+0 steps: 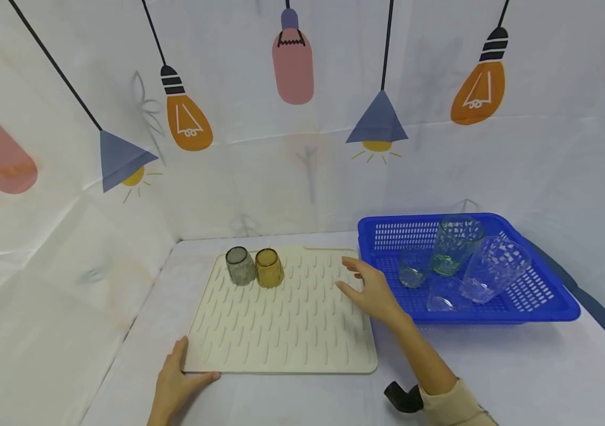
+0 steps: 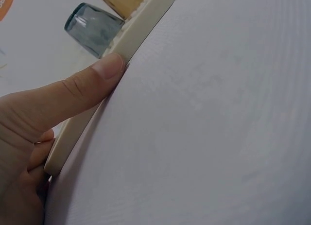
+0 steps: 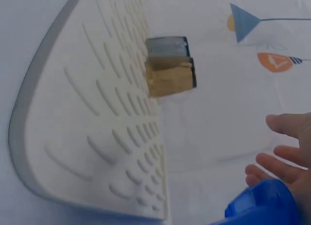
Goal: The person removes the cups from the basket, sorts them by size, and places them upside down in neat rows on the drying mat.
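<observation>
At the near left corner of a cream ribbed drying mat point(image 1: 281, 331), my left hand point(image 1: 174, 378) rests with its thumb along the front edge and its fingers along the side. The left wrist view shows the thumb point(image 2: 82, 91) pressed straight against the mat's rim. My right hand point(image 1: 371, 293) hovers by the mat's right side, fingers spread and holding nothing. On the mat's far left, a grey glass point(image 1: 240, 266) and an amber glass point(image 1: 269, 268) stand side by side. In the right wrist view, my right hand point(image 3: 284, 162) appears apart from both glasses.
A blue plastic basket point(image 1: 467, 319) sits to the right with several clear glasses inside, among them a tall greenish glass point(image 1: 453, 242) and a tilted glass point(image 1: 496, 266). A black curved object point(image 1: 404, 397) shows beside the right sleeve. A printed cloth point(image 1: 281, 177) hangs behind the table.
</observation>
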{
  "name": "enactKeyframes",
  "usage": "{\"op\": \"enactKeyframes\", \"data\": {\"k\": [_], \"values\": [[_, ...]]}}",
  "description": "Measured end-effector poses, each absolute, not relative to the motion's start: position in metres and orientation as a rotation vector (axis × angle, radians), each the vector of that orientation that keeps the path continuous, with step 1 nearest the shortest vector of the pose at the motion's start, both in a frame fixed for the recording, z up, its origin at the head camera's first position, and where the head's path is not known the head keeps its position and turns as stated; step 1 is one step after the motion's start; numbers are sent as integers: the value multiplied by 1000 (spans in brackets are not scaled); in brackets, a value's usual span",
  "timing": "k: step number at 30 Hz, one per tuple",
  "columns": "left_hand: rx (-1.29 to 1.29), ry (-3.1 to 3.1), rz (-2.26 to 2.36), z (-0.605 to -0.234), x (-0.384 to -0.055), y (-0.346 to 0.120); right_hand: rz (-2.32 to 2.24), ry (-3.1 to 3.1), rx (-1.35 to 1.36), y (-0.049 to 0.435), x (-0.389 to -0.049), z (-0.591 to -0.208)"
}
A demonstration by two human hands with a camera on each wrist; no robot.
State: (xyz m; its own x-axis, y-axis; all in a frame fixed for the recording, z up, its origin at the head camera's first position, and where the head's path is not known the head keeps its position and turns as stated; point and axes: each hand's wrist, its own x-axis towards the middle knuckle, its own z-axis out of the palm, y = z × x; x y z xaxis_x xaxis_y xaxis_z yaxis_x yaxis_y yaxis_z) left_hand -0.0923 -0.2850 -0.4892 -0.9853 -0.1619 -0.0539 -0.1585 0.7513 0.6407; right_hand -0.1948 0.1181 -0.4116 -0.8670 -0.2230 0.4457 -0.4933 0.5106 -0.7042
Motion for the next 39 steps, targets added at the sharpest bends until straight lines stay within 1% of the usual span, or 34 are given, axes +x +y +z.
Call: {"op": "enactKeyframes", "data": {"k": [6,13,19,24,32,39], "values": [[268,-2921,-1101,-491,-92,-286,1222,-2431,527,156,-183,-409],[256,-2917,-1077,-491,-92,-287,1044,-2408,335,210,-172,-416],[265,-2923,-1065,-492,-92,-287,918,-2634,204,243,-161,-411],[258,-2898,-1100,-495,-92,-286,835,-2891,134,259,-158,-403],[269,-2906,-1085,-495,-91,-285,774,-3090,54,274,-167,-399],[266,-2907,-1074,-494,-92,-285,765,-3197,119,276,-178,-399]]}}
